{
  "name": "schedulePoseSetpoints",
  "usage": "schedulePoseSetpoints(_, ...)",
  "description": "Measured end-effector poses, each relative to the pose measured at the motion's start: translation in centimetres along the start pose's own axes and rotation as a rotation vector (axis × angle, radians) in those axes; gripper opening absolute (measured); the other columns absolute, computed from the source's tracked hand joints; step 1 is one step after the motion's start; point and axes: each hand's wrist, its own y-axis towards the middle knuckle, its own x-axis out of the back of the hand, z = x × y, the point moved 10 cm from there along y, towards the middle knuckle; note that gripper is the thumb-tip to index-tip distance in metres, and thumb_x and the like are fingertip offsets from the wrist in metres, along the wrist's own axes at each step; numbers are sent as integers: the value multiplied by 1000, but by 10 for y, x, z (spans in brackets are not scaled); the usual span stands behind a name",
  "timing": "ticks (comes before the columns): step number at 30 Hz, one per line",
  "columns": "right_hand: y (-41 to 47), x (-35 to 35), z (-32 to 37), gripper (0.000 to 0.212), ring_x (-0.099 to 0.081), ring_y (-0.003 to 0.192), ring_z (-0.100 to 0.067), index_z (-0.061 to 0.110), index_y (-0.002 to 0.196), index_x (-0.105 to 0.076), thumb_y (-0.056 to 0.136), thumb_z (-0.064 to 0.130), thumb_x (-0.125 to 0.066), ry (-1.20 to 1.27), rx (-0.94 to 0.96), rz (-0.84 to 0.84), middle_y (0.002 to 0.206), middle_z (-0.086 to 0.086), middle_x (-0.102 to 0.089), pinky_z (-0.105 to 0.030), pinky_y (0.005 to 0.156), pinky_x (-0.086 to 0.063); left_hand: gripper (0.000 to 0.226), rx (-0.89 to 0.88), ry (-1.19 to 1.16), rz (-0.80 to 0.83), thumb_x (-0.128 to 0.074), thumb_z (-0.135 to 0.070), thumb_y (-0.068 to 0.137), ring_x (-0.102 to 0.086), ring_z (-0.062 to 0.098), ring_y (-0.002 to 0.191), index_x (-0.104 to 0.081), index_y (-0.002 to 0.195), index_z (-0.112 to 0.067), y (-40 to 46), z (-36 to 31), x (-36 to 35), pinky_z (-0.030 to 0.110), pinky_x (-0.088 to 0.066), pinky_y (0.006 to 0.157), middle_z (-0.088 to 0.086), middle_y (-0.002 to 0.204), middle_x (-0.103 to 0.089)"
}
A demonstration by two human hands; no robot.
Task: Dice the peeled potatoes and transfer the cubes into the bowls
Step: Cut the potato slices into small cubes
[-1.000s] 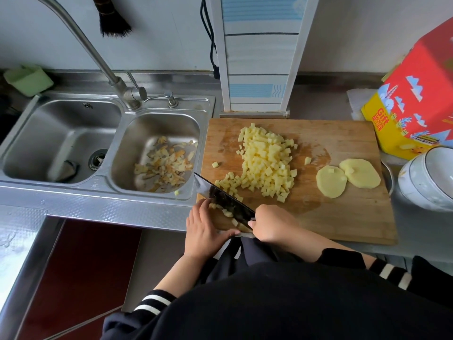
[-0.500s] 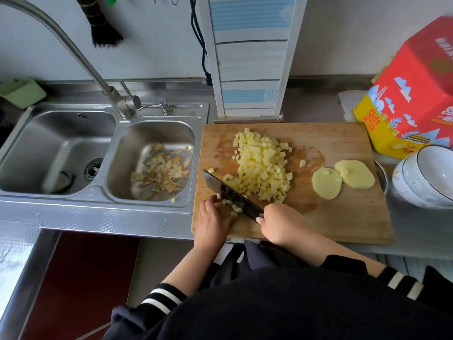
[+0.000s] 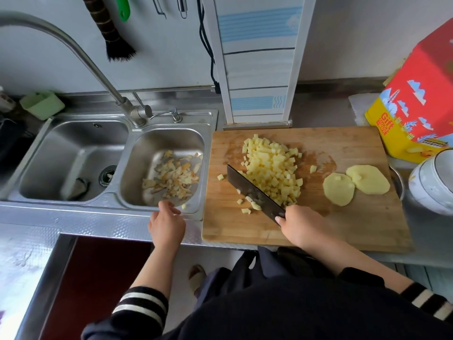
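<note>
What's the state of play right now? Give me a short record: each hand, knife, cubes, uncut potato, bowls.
left hand: off the board, over the sink's front rim, holding nothing visible
right hand: grip on the knife handle
knife: blade against the near-left edge of the cube pile
cubes: heaped on the cutting board, a few strays left of the blade
potato slices: two, overlapping, uncut
bowls: right of the board, no cubes visible

Dark, near-black top covering the torso. Sleeves pushed up well behind the fingers [image 3: 171, 209], forearms bare from the wrists back. Ribbed cuffs banded in black and white: left cuff [image 3: 141, 306] with two pale stripes, right cuff [image 3: 427, 299] striped the same way. Dark apron or garment folds hanging below the right hand [image 3: 300, 223]. Light-coloured slipper [image 3: 197, 278] on one foot.
</note>
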Motion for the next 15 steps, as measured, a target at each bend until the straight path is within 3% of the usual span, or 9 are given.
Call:
schedulePoseSetpoints(3, 0, 1, 3, 28, -54, 64, -15, 19, 83, -51, 102, 38, -42, -8, 7, -4, 73, 3, -57, -29, 57, -41, 26, 13, 52, 36, -47, -7, 90, -44, 33, 117, -43, 115, -12, 14, 2, -3, 42, -29, 95, 12, 117, -61)
schedulePoseSetpoints(6, 1, 0, 0, 27, -55, 65, -15, 19, 85, -51, 101, 38, -43, -11, -1, -4, 74, 3, -57, -29, 57, -42, 37, 14, -64, 58, -47, -2, 85, -41, 33, 118, -44, 121, -10, 15, -11, -4, 43, -33, 99, 10, 118, -54)
schedulePoseSetpoints(10, 1, -2, -2, 26, -58, 71, -19, 18, 87, -53, 101, 38, -44, 7, 7, -2, 75, 3, -57, -30, 62, -45, 30, 47, -149, 8, -45, -2, 87, -46, 35, 112, -46, 115, -10, 14, -10, -5, 45, -39, 95, 14, 113, -57)
schedulePoseSetpoints(15, 1, -3, -2, 25, -59, 74, -21, 19, 86, -51, 101, 38, -44, 13, 18, -4, 74, 4, -55, -30, 63, -45, 37, 65, -100, 83, -45, -8, 87, -40, 31, 123, -44, 123, -15, 16, 0, -17, 44, -32, 102, 10, 127, -57)
